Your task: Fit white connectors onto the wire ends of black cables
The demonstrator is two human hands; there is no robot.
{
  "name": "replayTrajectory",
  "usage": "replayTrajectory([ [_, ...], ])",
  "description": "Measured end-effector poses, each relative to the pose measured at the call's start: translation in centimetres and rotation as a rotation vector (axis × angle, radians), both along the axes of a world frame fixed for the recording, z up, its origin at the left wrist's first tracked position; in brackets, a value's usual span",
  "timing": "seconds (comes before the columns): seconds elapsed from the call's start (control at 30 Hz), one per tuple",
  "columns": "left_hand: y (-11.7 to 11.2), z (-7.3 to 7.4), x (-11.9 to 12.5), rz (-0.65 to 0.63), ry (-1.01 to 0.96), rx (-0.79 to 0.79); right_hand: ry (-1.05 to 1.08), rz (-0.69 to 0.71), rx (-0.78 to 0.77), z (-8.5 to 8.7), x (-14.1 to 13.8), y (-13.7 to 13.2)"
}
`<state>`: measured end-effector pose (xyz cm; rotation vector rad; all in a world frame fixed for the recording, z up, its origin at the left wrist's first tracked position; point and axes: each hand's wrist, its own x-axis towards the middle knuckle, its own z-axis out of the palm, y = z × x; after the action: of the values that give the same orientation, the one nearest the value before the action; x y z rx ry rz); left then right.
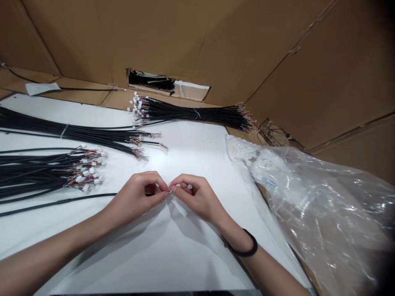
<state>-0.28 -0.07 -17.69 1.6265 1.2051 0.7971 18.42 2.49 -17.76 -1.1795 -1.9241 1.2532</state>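
My left hand (135, 198) and my right hand (194, 196) meet at the fingertips over a white board (191, 246). Between them they pinch a tiny cable end (169, 190), too small to make out clearly. A single black cable (68, 199) runs from the left towards my left hand. Several bundled black cables lie beyond my hands: one at the back (191, 114), one at the left (77, 133), and one with white connectors (40, 170) nearest my left hand. A black band (248, 248) circles my right wrist.
A crumpled clear plastic bag (311, 209) lies to the right of the board. Cardboard walls (271, 53) rise behind, with a cut-out slot holding black cables (151, 80). A loose wire tangle (274, 133) sits at the board's back right corner.
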Motion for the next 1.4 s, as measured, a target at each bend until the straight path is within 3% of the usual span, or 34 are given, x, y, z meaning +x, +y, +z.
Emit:
replayTrajectory([
  [0.17, 0.0, -0.1, -0.1, 0.006, -0.013, -0.002, 0.021, -0.029, 0.119, 0.0, 0.0, -0.3],
  [0.37, 0.1, -0.2, 0.0, 0.020, -0.005, 0.002, 0.004, 0.042, 0.277, 0.2, 0.1, -0.4],
  [0.57, 0.3, -0.1, -0.1, 0.032, -0.039, -0.057, 0.028, 0.079, 0.330, 0.1, 0.0, -0.5],
  [0.97, 0.6, 1.1, -0.5, 0.060, -0.092, -0.196, 0.031, -0.010, 0.063, 0.6, 0.0, -0.5],
  [1.3, 0.2, 0.9, 0.1, 0.027, -0.279, -0.284, 0.117, -0.017, -0.126, 0.8, -0.3, -0.8],
  [1.4, 0.2, 1.0, 0.1, 0.014, -0.243, -0.259, 0.141, -0.020, -0.159, 0.8, -0.3, -0.8],
])
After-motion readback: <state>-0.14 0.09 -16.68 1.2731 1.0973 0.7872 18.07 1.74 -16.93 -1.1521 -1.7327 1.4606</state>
